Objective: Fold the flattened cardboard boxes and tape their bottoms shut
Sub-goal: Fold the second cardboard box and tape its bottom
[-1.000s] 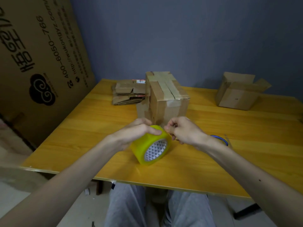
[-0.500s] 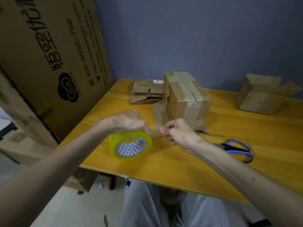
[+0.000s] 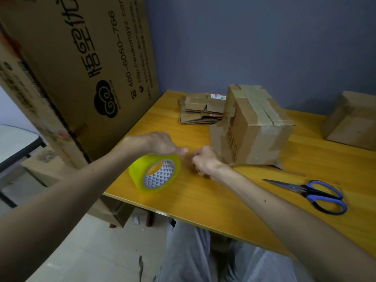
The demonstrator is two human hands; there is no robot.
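My left hand grips the top of a yellow tape roll that stands on edge near the table's front left corner. My right hand is just right of the roll, its fingers pinched on the clear tape end. Behind it stands a folded cardboard box with brown tape strips across its upturned face. A stack of flattened boxes lies at the back of the table.
Blue-handled scissors lie shut on the yellow table to the right. Another folded box sits at the far right. A large printed carton leans against the table's left side. My legs are under the front edge.
The view has swung left and closer. The tape roll and both hands have shifted toward the table's left corner, and my right hand stays pinched at the tape end beside the roll.
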